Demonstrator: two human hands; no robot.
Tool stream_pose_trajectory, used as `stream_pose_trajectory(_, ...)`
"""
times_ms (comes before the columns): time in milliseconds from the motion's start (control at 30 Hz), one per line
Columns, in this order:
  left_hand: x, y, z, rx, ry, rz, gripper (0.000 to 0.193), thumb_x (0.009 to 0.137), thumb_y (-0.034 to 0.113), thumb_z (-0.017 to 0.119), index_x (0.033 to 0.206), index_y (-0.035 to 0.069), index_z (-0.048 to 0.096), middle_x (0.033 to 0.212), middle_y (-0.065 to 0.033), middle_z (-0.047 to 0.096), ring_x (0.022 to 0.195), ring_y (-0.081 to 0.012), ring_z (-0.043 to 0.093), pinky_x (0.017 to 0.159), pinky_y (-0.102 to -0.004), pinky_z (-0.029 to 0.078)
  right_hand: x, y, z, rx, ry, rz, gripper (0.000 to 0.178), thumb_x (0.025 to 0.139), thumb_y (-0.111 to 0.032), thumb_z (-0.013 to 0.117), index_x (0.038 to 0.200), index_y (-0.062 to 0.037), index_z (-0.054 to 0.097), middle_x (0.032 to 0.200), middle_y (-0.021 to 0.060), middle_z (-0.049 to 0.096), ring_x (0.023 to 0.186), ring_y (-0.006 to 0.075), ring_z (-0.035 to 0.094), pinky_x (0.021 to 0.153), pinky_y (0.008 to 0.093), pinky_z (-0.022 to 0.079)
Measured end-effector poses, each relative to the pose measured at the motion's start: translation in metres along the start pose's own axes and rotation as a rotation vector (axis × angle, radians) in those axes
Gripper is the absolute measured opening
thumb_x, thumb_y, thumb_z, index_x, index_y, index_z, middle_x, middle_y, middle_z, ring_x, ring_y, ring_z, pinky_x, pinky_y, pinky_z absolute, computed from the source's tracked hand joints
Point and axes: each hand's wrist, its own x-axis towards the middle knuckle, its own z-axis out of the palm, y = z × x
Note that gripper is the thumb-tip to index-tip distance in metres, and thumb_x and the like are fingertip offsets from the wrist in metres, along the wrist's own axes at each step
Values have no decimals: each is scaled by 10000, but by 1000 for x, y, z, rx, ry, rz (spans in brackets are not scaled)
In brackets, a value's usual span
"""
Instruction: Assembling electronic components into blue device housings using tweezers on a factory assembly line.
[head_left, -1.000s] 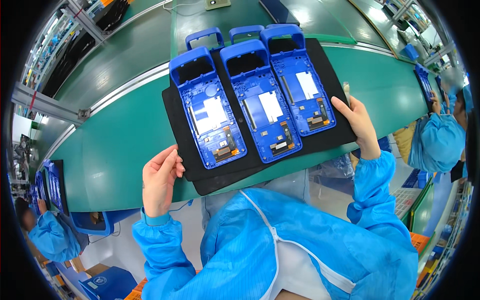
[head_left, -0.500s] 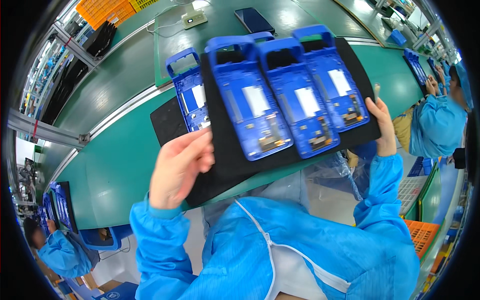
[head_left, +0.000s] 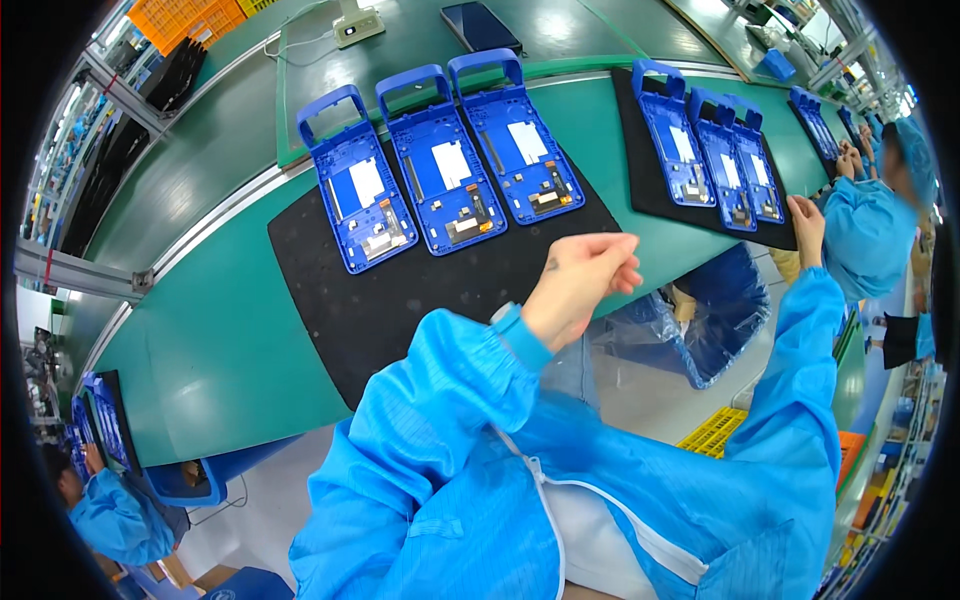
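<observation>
Three blue plastic housings [head_left: 450,170] lie side by side on a black mat [head_left: 400,300] on the green belt in front of me. My left hand [head_left: 580,280] hovers over this mat's near right corner, fingers curled together and holding nothing. A second black mat [head_left: 640,170] with three more blue housings [head_left: 715,155] lies further right. My right hand [head_left: 806,225] is stretched out to that mat's near right corner and grips its edge.
A dark flat device [head_left: 480,25] and a white device [head_left: 355,20] lie on the far table. A co-worker in blue [head_left: 870,230] works at the right, another [head_left: 100,510] at the lower left. A blue bag [head_left: 720,310] and a yellow crate [head_left: 715,430] sit below the belt.
The mat I held with both hands has gone to the right along the belt. My left hand has let go of it and now hovers over another mat with housings in front of me.
</observation>
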Motion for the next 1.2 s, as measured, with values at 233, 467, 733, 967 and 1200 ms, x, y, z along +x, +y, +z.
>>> stream_pose_trajectory(233,-106,30,-36,-94,109,-68,288,896,153,520,1086,-60,553,710,-4,505,595,-72,416,516,-199,335,-36,-162,87,-16,113,-536,208,865,-174,549,1006,-32,607,864,104,646,763,181,600,679,297,464)
stream_pose_trajectory(467,-173,56,-84,-270,523,282,279,902,146,507,1093,-58,520,784,-17,493,635,-72,418,520,-187,337,-196,-350,185,733,-423,-506,405,954,-217,279,977,42,589,883,95,633,629,119,557,580,233,437)
stream_pose_trajectory(733,-182,39,-97,-478,414,331,264,897,126,519,1090,-52,546,946,-101,601,827,-146,580,732,-235,480,-253,-423,242,1110,-917,-529,393,975,-271,308,898,9,573,890,102,605,669,122,549,618,233,443)
stream_pose_trajectory(967,-189,45,-108,-475,431,391,264,903,128,510,1091,-53,545,923,-86,595,798,-131,569,705,-231,471,-255,-433,231,418,-654,-1110,103,881,-98,500,921,-20,554,851,109,570,746,243,600,627,325,475)
stream_pose_trajectory(1200,-189,39,-101,-498,426,380,267,902,132,513,1087,-59,542,845,-53,564,756,-116,534,675,-225,445,-274,-427,231,139,-855,-1104,159,764,-53,601,915,-56,553,860,90,524,733,296,576,601,353,477)
